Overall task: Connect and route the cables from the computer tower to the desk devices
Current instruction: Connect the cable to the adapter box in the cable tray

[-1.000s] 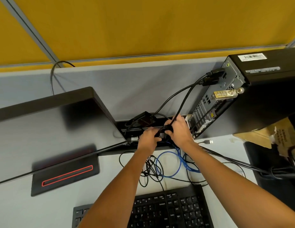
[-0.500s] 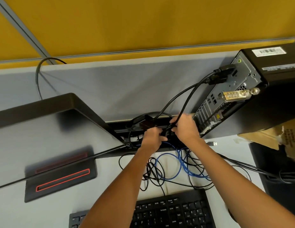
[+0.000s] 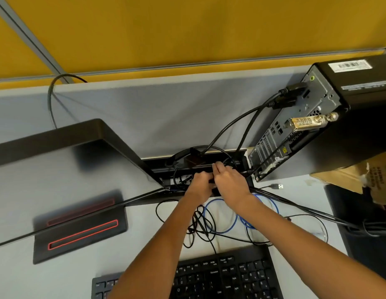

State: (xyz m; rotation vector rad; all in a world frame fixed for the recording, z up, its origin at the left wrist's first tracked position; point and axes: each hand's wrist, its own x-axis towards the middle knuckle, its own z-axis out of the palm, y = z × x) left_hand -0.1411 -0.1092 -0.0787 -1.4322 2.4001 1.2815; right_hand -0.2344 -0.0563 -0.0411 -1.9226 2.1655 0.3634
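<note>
The black computer tower (image 3: 347, 117) stands at the right with its rear ports facing me. Two thick black cables (image 3: 235, 121) run from plugs near its top down into the open black cable tray (image 3: 157, 167) at the desk's back edge. My left hand (image 3: 199, 183) and my right hand (image 3: 228, 180) meet over that tray, fingers curled around a black plug or cable between them; the thing itself is mostly hidden. A blue cable (image 3: 222, 212) and thin black cables (image 3: 198, 225) lie tangled on the desk under my forearms.
A monitor (image 3: 65, 175) on a black base with a red outline (image 3: 80, 231) fills the left. A black keyboard (image 3: 220, 277) lies at the near edge. A loose USB plug (image 3: 277, 186) rests by the tower. A gold cable lock (image 3: 308, 121) hangs on the tower's back. Cardboard (image 3: 360, 175) sits right.
Both hands have stayed together over the tray and shifted slightly; the right hand now reaches further over the left. The view has moved a little.
</note>
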